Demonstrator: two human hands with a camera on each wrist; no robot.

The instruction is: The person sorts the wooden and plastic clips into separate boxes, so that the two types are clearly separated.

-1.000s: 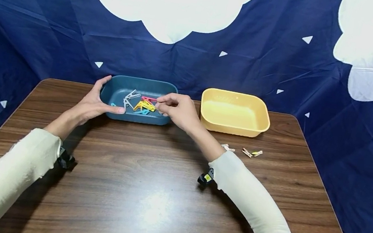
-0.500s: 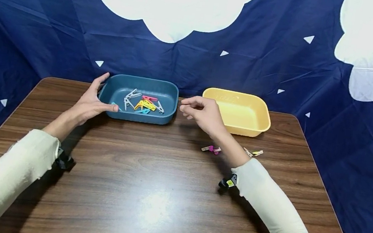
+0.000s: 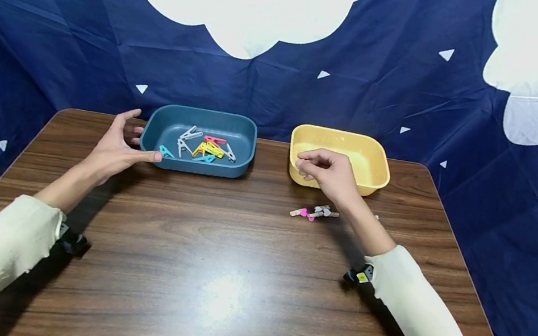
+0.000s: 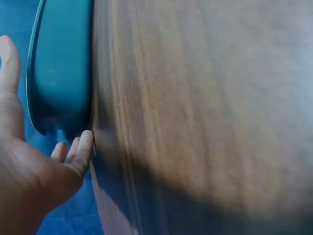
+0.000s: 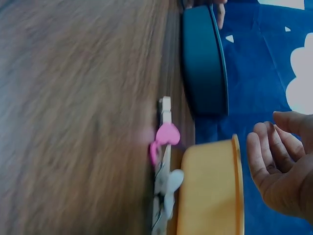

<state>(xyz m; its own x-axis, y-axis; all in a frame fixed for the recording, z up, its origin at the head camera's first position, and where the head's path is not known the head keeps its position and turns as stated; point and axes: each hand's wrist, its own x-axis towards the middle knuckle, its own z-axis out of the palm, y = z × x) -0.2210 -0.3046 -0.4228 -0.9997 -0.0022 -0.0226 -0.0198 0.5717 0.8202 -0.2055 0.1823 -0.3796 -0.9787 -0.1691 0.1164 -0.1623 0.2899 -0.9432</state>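
Two hands in play! The left hand [image 3: 112, 146] is spread wide with nothing in its grip, thumb by the blue tub's [image 3: 191, 167] near corner, fingers by its end; whether it touches, nobody can tell. Just right of that hand, inside the tub, lie plastic clothespins [image 3: 212, 149] in grey, red, yellow and light blue. Over the yellow tub [image 3: 370, 190] hangs the right hand [image 3: 328, 173], fingers loosely bent, nothing seen in them. Nearer than that hand, wooden clothespins [image 3: 315, 215] with pink and white hearts lie bunched on the surface [image 3: 160, 244].
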